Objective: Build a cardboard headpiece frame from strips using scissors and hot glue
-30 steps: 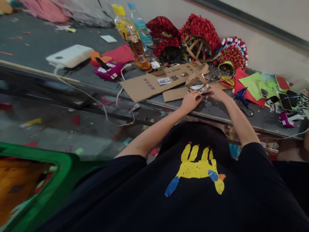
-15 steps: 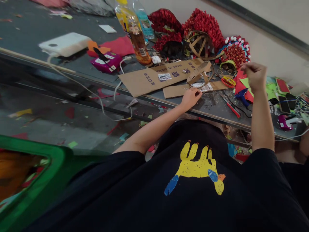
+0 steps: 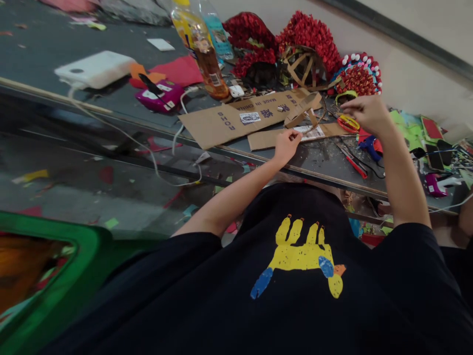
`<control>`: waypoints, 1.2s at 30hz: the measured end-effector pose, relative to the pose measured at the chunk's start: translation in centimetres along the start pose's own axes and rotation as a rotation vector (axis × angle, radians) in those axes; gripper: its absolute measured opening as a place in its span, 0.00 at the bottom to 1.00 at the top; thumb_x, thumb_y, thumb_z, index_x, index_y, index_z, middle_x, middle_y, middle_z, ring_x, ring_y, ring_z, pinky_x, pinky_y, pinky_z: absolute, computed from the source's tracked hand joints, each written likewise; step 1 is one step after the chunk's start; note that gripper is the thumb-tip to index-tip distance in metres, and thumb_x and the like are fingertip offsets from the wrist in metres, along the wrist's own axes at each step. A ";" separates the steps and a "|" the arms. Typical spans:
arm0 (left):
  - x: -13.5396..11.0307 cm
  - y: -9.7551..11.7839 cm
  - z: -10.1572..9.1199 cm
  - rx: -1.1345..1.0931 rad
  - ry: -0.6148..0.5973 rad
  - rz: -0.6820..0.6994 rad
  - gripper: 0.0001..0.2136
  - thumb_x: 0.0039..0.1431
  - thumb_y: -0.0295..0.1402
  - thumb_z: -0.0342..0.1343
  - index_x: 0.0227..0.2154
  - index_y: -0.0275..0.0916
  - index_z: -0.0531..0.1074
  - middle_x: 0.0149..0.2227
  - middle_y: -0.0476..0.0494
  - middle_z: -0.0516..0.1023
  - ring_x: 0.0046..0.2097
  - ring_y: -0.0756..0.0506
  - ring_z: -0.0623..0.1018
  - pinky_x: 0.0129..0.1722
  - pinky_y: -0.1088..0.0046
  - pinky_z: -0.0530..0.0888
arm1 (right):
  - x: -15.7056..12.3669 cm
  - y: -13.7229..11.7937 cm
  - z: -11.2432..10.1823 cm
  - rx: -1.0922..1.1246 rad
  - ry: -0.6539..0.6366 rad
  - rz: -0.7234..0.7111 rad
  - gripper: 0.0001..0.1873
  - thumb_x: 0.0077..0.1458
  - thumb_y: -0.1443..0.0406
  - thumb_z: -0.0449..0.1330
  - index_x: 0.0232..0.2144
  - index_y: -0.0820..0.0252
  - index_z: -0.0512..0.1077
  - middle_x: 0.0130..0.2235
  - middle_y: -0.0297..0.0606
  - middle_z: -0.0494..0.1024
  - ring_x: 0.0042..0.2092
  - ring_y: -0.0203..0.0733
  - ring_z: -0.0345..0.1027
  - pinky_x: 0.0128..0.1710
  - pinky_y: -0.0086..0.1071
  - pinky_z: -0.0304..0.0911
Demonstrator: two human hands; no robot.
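My left hand is closed at the front of the table, fingertips pinched together beside a narrow piece of cardboard. A thin brown strip appears to run from these fingertips toward the back, near a bent cardboard band. My right hand is raised to the right, its fingers pinched together and pointing left; what they hold is too small to make out. Below it are a roll of tape with red and yellow colouring, a blue glue gun and a red-handled cutter.
A printed cardboard sheet lies beside a drink bottle. Red fringed headpieces stand against the wall. A white power box trails a cable over the table edge. A green bin stands at lower left.
My right hand has moved left and slightly down, its fingers now turned leftward above the tape. My left hand has shifted a little left and up, still closed.
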State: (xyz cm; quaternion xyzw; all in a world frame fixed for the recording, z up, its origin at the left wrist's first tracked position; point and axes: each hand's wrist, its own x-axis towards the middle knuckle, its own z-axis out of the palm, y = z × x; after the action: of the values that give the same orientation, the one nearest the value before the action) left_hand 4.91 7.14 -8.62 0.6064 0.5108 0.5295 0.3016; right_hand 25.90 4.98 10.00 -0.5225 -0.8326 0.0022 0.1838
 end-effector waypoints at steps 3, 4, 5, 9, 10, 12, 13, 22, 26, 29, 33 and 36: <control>0.1 0.0 0.1 -0.002 0.019 -0.010 0.05 0.56 0.31 0.56 0.27 0.38 0.74 0.28 0.48 0.78 0.30 0.50 0.73 0.34 0.74 0.68 | 0.2 0.1 3.5 -0.112 -0.267 -0.094 0.17 0.53 0.72 0.57 0.42 0.54 0.79 0.39 0.34 0.83 0.43 0.43 0.76 0.45 0.36 0.69; 0.1 0.0 0.1 0.002 0.020 -0.009 0.05 0.56 0.30 0.56 0.27 0.38 0.73 0.29 0.47 0.78 0.31 0.50 0.73 0.35 0.74 0.69 | 0.1 0.2 4.6 -0.146 -0.337 -0.110 0.18 0.52 0.74 0.56 0.42 0.54 0.79 0.40 0.35 0.83 0.43 0.43 0.76 0.45 0.36 0.68; 0.2 -0.1 0.1 0.004 0.019 -0.004 0.05 0.57 0.30 0.55 0.27 0.37 0.74 0.29 0.47 0.78 0.32 0.50 0.74 0.35 0.74 0.69 | 0.0 0.3 5.5 -0.176 -0.385 -0.115 0.19 0.52 0.74 0.55 0.43 0.55 0.79 0.40 0.37 0.83 0.43 0.44 0.76 0.46 0.36 0.68; 0.2 -0.3 0.2 -0.014 -0.002 -0.005 0.07 0.59 0.30 0.52 0.33 0.36 0.75 0.30 0.46 0.78 0.29 0.50 0.74 0.32 0.75 0.69 | -0.5 0.5 7.0 -0.173 -0.441 -0.109 0.22 0.54 0.74 0.52 0.48 0.56 0.76 0.44 0.39 0.82 0.45 0.45 0.75 0.48 0.38 0.67; 0.2 -0.4 0.2 -0.016 -0.009 -0.012 0.08 0.60 0.30 0.51 0.36 0.36 0.75 0.31 0.46 0.79 0.28 0.51 0.74 0.31 0.75 0.68 | -0.6 0.6 7.0 -0.150 -0.433 -0.102 0.21 0.55 0.73 0.52 0.48 0.56 0.76 0.43 0.39 0.82 0.45 0.45 0.75 0.48 0.38 0.67; 0.1 -0.5 0.2 0.007 -0.024 0.001 0.09 0.61 0.30 0.51 0.40 0.37 0.74 0.33 0.46 0.79 0.26 0.52 0.73 0.31 0.76 0.68 | -1.0 0.9 6.9 -0.109 -0.392 -0.066 0.20 0.56 0.71 0.54 0.48 0.56 0.76 0.42 0.40 0.82 0.45 0.47 0.75 0.48 0.40 0.67; 0.0 -0.5 0.2 0.031 -0.031 0.025 0.09 0.61 0.30 0.51 0.40 0.37 0.74 0.34 0.46 0.80 0.27 0.52 0.73 0.32 0.76 0.69 | -1.2 1.1 7.0 -0.098 -0.365 -0.043 0.18 0.56 0.70 0.55 0.48 0.56 0.76 0.42 0.40 0.82 0.45 0.48 0.75 0.48 0.40 0.67; -0.9 0.6 -0.1 0.310 -0.260 0.354 0.10 0.60 0.32 0.52 0.39 0.38 0.77 0.42 0.41 0.80 0.44 0.44 0.77 0.45 0.68 0.71 | -3.0 2.6 11.1 -0.191 -0.380 -0.117 0.14 0.55 0.69 0.56 0.43 0.56 0.78 0.46 0.41 0.79 0.48 0.46 0.71 0.46 0.36 0.65; -0.9 0.7 0.1 0.424 -0.379 0.394 0.10 0.59 0.34 0.53 0.37 0.38 0.77 0.42 0.40 0.79 0.46 0.41 0.77 0.47 0.66 0.71 | -2.8 2.8 12.4 -0.189 -0.365 -0.113 0.14 0.56 0.69 0.55 0.41 0.58 0.78 0.46 0.42 0.78 0.47 0.45 0.71 0.45 0.34 0.63; -0.9 0.7 0.1 0.448 -0.393 0.394 0.10 0.60 0.34 0.52 0.38 0.38 0.77 0.41 0.39 0.79 0.46 0.41 0.77 0.47 0.66 0.71 | -2.6 2.9 12.5 -0.176 -0.359 -0.097 0.14 0.56 0.70 0.53 0.37 0.59 0.77 0.44 0.43 0.78 0.45 0.45 0.71 0.44 0.34 0.63; -0.9 0.8 0.1 0.424 -0.378 0.372 0.11 0.60 0.34 0.52 0.38 0.37 0.77 0.42 0.38 0.79 0.45 0.41 0.77 0.46 0.66 0.71 | -2.7 2.6 12.0 -0.123 -0.299 -0.110 0.14 0.56 0.70 0.51 0.38 0.61 0.75 0.44 0.45 0.78 0.45 0.46 0.70 0.44 0.36 0.63; -0.9 0.9 0.0 0.400 -0.364 0.386 0.12 0.61 0.33 0.50 0.39 0.37 0.77 0.41 0.39 0.79 0.44 0.42 0.77 0.45 0.67 0.70 | -2.8 1.9 11.4 -0.076 -0.262 -0.122 0.14 0.56 0.70 0.50 0.40 0.60 0.74 0.44 0.45 0.77 0.46 0.48 0.69 0.44 0.37 0.63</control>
State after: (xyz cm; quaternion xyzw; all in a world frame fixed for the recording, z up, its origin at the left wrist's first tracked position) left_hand 5.25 6.01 -8.12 0.8239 0.4180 0.3489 0.1572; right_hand 25.13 5.52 -1.81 -0.4726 -0.8792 0.0278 0.0533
